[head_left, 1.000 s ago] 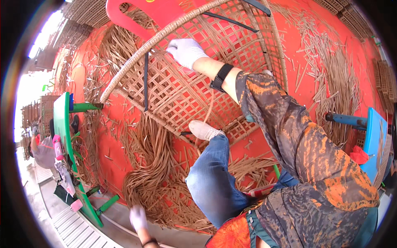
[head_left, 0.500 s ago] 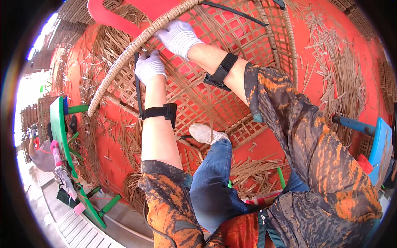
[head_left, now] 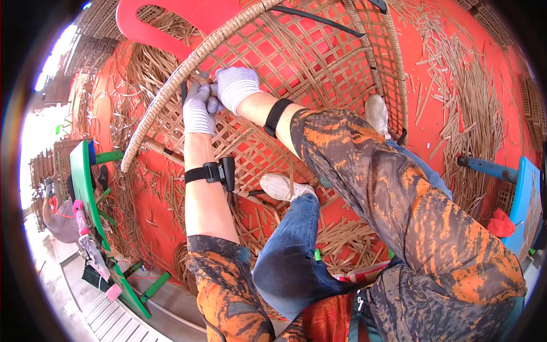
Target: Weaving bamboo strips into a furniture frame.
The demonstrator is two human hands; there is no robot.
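Note:
A large woven cane frame with an open lattice and a thick wrapped rim leans before me, tilted. My left hand, in a pale striped glove, is closed at the lattice just inside the left rim. My right hand, gloved alike, is closed right beside it, fingertips meeting the left fingers. What they pinch is too small and covered to make out. A dark bar crosses the upper part of the frame. My left shoe rests at the frame's lower edge, and my right shoe shows near its right side.
A red plastic chair stands beyond the rim. Loose cane strips litter the red floor on the right, with more strips near my legs. A green bench is at left, a blue stool at right. Another person is far left.
My right hand has come down from the rim to meet the left hand. The left hand has shifted slightly left. My right shoe has come into sight as the right arm moved.

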